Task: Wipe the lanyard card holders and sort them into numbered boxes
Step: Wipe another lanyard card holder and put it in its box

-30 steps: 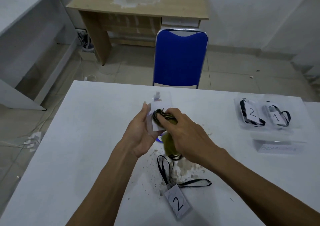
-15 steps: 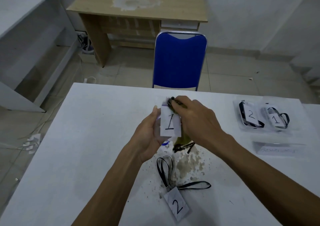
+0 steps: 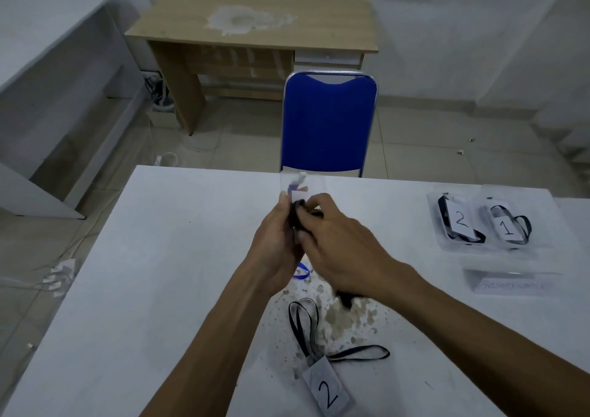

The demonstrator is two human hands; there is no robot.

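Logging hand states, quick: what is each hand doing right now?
Left hand: holds the card holder.
Right hand: grips a dark cloth.

Card holder (image 3: 298, 190) held above the table (image 3: 166, 257): motion-blurred, mostly covered by both hands; its number is unreadable. Dark cloth (image 3: 300, 212) largely hidden between the left hand (image 3: 276, 244) and right hand (image 3: 341, 244); only a tail shows below the right wrist. Blue lanyard (image 3: 301, 271): just a short loop visible under the left hand. Label (image 3: 510, 285) near the boxes at right: handwriting too blurred to read. Both forearms and the table's near side cut off by the bottom edge.
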